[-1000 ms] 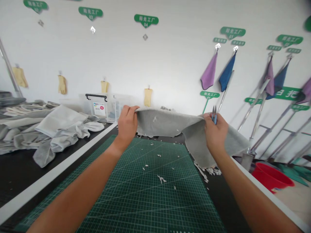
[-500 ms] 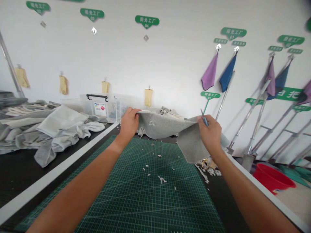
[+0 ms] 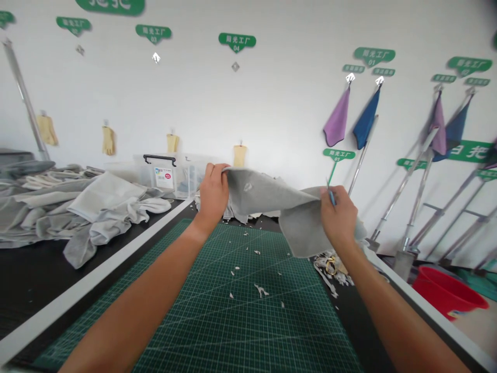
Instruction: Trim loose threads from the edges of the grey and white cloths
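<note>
A grey cloth (image 3: 267, 194) with a small pale printed mark hangs stretched between my two hands above the green cutting mat (image 3: 217, 331). My left hand (image 3: 214, 192) pinches its upper left corner, thumb and fingers closed. At the other end, my right hand (image 3: 338, 212) grips the cloth's edge, where a flap folds and hangs down. A small blue tool with a pointed metal tip (image 3: 331, 195) also sticks up from my right fingers; it resembles thread snips, though most of it is hidden. Small white scraps (image 3: 261, 291) lie scattered on the mat.
To the left lies a large pile of grey cloths (image 3: 104, 202). Behind it stands a clear plastic box (image 3: 149, 173) with a black handle. More scraps (image 3: 341, 277) gather at the mat's right edge. A red bucket (image 3: 446, 292) is on the floor at the right.
My left hand has risen slightly, lifting the cloth's left end, so its surface slopes down to the right. The view has shifted a little. Both hands keep their grip.
</note>
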The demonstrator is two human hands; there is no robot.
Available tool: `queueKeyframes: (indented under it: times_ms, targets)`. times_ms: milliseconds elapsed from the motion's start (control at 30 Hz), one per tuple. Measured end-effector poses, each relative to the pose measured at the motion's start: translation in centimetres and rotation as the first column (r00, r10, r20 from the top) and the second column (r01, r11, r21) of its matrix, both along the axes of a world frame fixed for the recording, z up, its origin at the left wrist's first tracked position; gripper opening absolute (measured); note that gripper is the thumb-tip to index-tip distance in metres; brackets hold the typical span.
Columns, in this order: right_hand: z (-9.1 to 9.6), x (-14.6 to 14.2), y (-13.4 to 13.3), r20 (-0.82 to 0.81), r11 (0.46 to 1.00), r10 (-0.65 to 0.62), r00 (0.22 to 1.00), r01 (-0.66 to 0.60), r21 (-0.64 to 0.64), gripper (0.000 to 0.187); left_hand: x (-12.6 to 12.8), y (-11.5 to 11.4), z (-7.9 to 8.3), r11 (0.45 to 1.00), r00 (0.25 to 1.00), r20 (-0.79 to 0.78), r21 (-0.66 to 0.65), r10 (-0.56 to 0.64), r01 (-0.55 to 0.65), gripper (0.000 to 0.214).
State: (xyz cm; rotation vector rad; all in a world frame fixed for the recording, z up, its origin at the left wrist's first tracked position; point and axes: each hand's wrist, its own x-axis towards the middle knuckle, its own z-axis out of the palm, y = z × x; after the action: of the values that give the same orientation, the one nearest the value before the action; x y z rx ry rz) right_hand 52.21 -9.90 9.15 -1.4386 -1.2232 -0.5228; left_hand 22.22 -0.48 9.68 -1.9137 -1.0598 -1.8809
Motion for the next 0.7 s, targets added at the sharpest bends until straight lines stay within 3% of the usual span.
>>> queueKeyframes:
  times_ms: [367,700]
  targets:
    - [0.3,0.3,-0.5,0.055,1.000,0.008,0.998,-0.008,-0.009,0.033,-0.4,0.3,-0.2,1.000,1.000,-0.026,0.012,0.012,-0.012,0.025]
    - [0.1,0.0,-0.4,0.091,0.999,0.007,0.996,-0.004,-0.040,0.031,-1.1,2.7,-1.0,0.996,0.997,-0.027,-0.048,0.078,-0.080,0.024]
